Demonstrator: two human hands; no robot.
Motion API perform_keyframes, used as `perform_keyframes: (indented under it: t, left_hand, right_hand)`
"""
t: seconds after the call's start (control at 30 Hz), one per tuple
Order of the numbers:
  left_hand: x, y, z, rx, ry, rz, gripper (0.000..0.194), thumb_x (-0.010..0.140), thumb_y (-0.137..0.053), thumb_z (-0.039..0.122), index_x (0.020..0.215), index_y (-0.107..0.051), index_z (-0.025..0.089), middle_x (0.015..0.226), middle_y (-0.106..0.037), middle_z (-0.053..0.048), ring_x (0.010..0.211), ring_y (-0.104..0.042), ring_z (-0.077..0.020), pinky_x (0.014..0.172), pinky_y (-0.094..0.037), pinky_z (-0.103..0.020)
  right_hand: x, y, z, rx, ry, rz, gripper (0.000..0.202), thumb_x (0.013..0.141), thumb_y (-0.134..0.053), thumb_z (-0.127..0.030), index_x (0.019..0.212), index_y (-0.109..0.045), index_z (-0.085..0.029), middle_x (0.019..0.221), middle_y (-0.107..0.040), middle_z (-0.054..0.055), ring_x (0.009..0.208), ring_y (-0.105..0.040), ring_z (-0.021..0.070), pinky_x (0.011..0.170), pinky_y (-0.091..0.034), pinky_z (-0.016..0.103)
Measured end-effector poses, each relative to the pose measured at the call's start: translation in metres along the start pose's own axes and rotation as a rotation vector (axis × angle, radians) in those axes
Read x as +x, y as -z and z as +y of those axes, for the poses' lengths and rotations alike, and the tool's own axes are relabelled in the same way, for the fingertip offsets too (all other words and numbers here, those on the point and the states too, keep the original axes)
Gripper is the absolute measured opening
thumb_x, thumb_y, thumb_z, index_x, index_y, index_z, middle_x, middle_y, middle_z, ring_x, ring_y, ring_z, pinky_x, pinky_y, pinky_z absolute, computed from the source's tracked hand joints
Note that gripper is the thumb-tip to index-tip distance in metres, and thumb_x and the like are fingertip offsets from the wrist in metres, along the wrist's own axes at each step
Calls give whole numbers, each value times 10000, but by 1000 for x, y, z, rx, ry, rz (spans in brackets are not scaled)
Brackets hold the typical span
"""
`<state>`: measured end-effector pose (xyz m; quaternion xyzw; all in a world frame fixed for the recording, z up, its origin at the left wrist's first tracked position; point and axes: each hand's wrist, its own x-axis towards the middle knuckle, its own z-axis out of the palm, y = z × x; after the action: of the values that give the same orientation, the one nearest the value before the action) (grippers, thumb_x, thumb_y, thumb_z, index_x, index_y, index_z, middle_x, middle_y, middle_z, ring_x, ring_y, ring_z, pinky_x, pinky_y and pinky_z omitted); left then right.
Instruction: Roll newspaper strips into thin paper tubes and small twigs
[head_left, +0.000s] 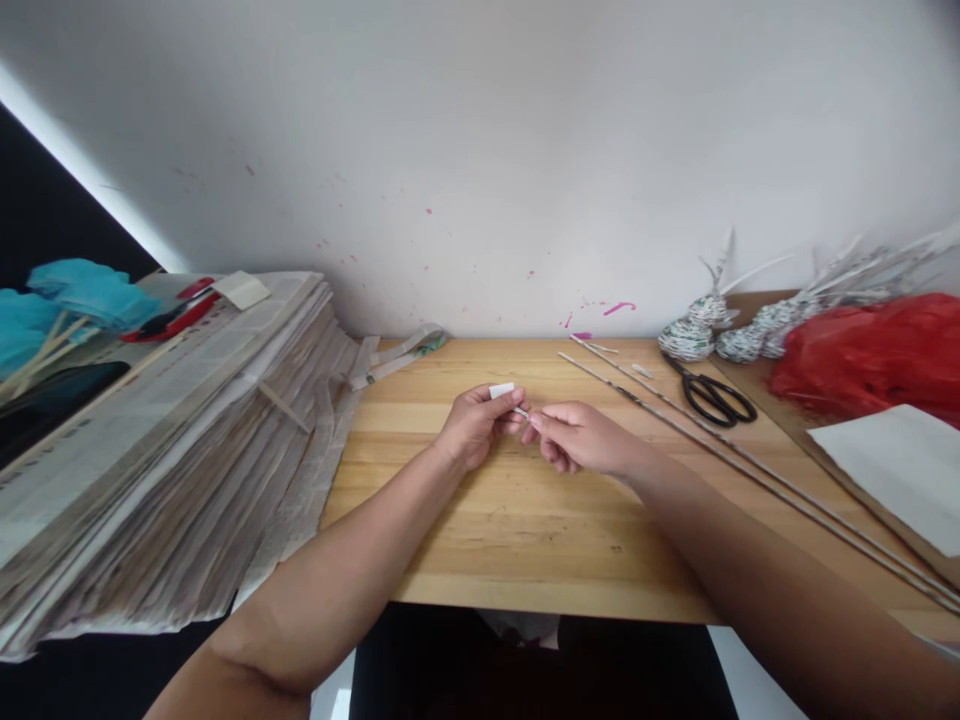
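Above the middle of the wooden table (465, 545), my left hand (472, 428) pinches a small white paper strip (502, 389), whose flat end sticks up past the thumb. A thin, pale rolled end (522, 412) of what looks like the same strip runs across to my right hand (577, 435). The right fingertips are closed on that thin end, and its other fingers curl below. The two hands nearly touch. Part of the strip is hidden under the left thumb and fingers.
At left stands a tall newspaper stack (262, 430) with red-handled pliers (169, 320) and blue plastic (90, 290) on top. Two long paper rods (720, 440) lie at right beside black scissors (716, 398). Beyond are woven paper bundles (688, 338), a red bag (870, 350) and white paper (896, 470).
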<state>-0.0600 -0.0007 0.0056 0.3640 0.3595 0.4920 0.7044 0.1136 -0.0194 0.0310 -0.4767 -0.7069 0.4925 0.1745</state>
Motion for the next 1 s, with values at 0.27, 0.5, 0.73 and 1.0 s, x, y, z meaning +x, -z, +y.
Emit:
perform_keyframes:
  t: [0.27, 0.5, 0.73, 1.0]
  left_hand:
    - [0, -3, 1, -2, -10, 48, 295, 614, -826, 298, 728, -662, 81, 675, -669, -49, 519, -580, -76, 492, -450, -177]
    - [-2, -3, 2, -1, 0, 26, 317, 610, -830, 316, 730, -658, 78, 699, -671, -52, 522, -556, -65, 485, -428, -176]
    - [-1, -3, 2, -10, 3, 32, 325, 597, -838, 317, 728, -654, 83, 689, -669, -47, 520, -559, -65, 485, -435, -172]
    - [1, -2, 1, -22, -10, 35, 300, 618, -828, 303, 745, -673, 80, 655, -663, -36, 536, -579, -64, 515, -464, -159]
  right_hand:
    - [-1, -5, -3, -376, 238, 277, 318, 937, -409, -343, 799, -651, -190, 675, -620, 23, 611, -546, 139, 603, -348, 262]
    - [1, 2, 3, 315, -88, -109, 417, 903, -421, -560, 848, -569, -174, 519, -410, -61, 426, -483, 101, 418, -345, 221]
    - [0, -1, 0, 101, -25, 0, 420, 910, -409, -551, 837, -579, -174, 544, -473, -37, 463, -487, 106, 471, -335, 240]
    - [-4, -7, -2, -622, 269, 326, 282, 955, -389, -323, 898, -628, -186, 790, -672, 59, 684, -569, 164, 626, -324, 275]
